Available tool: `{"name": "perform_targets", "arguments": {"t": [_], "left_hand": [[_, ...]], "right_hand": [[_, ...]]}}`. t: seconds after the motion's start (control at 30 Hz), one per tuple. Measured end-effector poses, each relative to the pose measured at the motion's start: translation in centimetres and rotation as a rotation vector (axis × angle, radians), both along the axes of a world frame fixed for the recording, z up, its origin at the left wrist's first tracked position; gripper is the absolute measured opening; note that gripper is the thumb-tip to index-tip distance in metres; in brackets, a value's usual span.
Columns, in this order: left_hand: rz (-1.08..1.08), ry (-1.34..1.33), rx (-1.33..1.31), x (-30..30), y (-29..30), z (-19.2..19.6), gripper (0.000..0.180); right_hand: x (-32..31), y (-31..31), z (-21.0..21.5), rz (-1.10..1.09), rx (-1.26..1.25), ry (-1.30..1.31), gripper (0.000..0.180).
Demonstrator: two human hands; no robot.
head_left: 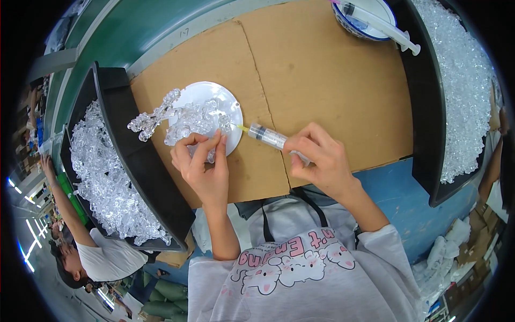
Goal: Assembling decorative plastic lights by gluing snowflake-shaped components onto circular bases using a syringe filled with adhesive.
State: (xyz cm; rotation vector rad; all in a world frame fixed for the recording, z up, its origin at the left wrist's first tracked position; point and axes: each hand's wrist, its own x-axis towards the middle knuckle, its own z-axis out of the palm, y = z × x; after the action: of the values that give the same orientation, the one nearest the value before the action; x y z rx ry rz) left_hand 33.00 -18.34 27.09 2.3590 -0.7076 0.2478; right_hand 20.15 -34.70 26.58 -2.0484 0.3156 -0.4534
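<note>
My right hand [322,161] is closed around a clear syringe [267,136] with a yellow tip. The syringe points left, and its thin tip comes close to a small clear plastic piece [225,122]. Thumb and fingertips of my left hand [201,166] pinch together at that piece, over a white round plate [235,104]. Several clear, faceted plastic parts [190,119] lie heaped on the plate. A knobbly clear branch-shaped piece [155,118] sticks out past the plate's left rim. I cannot tell whether the tip touches the small piece.
The plate rests on brown cardboard [332,80]. Black bins of clear plastic pieces stand left [123,139] and right [429,102]. At the far right, a blue-and-white bowl [351,27] has another syringe [381,26] across it. A person in a white shirt [110,257] reaches out beyond the left bin.
</note>
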Motion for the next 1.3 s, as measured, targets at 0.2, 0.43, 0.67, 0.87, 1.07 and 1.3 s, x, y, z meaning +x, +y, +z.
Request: {"name": "perform_targets", "arguments": {"t": [0.2,0.43,0.67,0.87,1.07,1.3], "left_hand": [[-0.015,-0.024,0.054,0.0,-0.1,0.4,0.015],[-0.015,-0.019,0.037,-0.1,0.0,0.1,0.015],[0.003,-0.008,0.001,0.1,0.0,0.0,0.016],[0.009,0.01,0.067,-0.2,-0.7,1.1,0.013],[0.001,0.016,0.181,0.0,-1.1,2.0,0.011],[-0.019,-0.02,0.157,-1.1,-0.9,3.0,0.024]], "right_hand": [[-0.1,0.2,0.0,0.005,0.011,-0.009,0.025],[-0.5,0.3,-0.2,0.016,0.02,-0.024,0.024],[-0.8,-0.2,0.5,0.015,0.087,0.016,0.022],[-1.3,-0.7,0.3,-0.011,0.064,0.02,0.021],[-0.9,-0.7,0.5,-0.083,0.08,-0.049,0.021],[1.1,-1.3,0.9,-0.045,0.109,-0.044,0.021]]}}
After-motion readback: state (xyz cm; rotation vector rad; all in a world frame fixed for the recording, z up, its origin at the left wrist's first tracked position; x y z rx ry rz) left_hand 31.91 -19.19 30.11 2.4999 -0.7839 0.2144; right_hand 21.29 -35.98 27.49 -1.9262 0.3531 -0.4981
